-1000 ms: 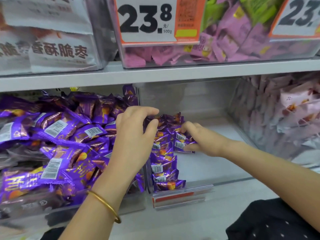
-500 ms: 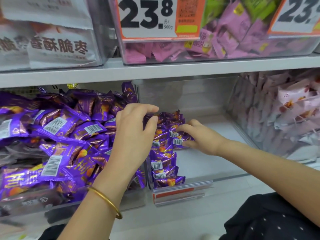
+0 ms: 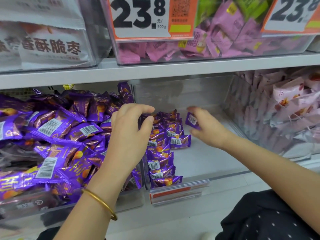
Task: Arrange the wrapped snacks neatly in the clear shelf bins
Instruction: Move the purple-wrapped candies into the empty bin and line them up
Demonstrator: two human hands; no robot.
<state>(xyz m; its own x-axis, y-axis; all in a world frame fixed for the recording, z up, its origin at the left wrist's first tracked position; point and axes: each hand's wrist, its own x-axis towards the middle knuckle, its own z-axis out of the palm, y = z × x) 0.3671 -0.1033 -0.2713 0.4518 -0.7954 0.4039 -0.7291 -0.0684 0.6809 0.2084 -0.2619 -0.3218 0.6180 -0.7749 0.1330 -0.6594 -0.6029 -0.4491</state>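
A row of small purple wrapped snacks stands along the left side of the middle clear bin. My left hand, a gold bangle on its wrist, reaches over the divider, thumb and fingers curled round the packs at the row's back end. My right hand pinches one purple snack, lifted above the bin floor to the right of the row. The left bin is heaped with loose purple snacks.
Pale pink packs fill the bin to the right. On the shelf above stand a bin of pink snacks with a 23.8 price card and white bags. A label holder fronts the middle bin.
My right hand has come up and to the right off the row, carrying one purple snack. My left hand has stayed at the back of the row.
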